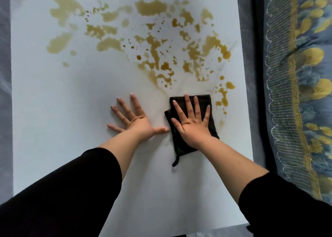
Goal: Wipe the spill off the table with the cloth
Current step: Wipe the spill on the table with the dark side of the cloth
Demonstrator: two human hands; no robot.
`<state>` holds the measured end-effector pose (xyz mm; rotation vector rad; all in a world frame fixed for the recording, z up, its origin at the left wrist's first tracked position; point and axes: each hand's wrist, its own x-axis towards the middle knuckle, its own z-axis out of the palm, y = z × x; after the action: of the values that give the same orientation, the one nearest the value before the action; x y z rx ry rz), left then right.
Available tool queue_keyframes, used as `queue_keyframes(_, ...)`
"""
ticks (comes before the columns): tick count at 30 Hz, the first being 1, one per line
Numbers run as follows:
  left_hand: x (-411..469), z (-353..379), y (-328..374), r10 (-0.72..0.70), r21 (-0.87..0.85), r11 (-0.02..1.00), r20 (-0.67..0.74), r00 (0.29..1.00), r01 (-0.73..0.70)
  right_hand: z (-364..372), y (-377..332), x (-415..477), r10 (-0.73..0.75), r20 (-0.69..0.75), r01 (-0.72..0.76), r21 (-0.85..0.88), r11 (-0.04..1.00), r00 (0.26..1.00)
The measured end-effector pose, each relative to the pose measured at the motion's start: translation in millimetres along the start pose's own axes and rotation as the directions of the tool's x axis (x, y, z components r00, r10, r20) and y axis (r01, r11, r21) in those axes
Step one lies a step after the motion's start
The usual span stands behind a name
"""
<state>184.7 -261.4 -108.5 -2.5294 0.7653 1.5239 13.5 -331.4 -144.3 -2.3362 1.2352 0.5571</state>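
Observation:
A brownish-yellow spill (154, 44) lies in blotches and droplets over the far half and right side of the white table (71, 96). A folded dark cloth (206, 100) rests flat on the table just below the spill's near edge. My right hand (193, 121) presses flat on the cloth, fingers spread, palm down. Beside it on the left, my left hand (136, 120) lies flat on the bare tabletop with fingers spread, its thumb tip nearly touching the cloth's left edge. A small loop hangs from the cloth's near corner.
The table's right edge (246, 93) runs close to the cloth; past it lies a dark gap and a blue and yellow patterned fabric (305, 93). A few small drops (223, 100) sit right of the cloth. A grey floor shows at the left.

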Motion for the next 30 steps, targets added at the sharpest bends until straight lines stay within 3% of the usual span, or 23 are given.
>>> queue_keyframes(6,5,3,-2,-0.025,0.011,1.000,-0.008,1.000,0.025,-36,-39,86,-0.057,-0.073,0.055,-0.029,0.998,0.996)
queue_keyframes(16,0,-2,-1,-0.010,-0.008,1.000,0.043,0.999,0.010,-5,-20,19,-0.081,0.035,0.082,-0.031,0.996,0.996)
queue_keyframes(30,4,-4,-1,-0.008,-0.017,1.000,0.059,0.998,0.009,-61,-96,135,-0.152,-0.046,0.151,-0.036,0.988,0.987)
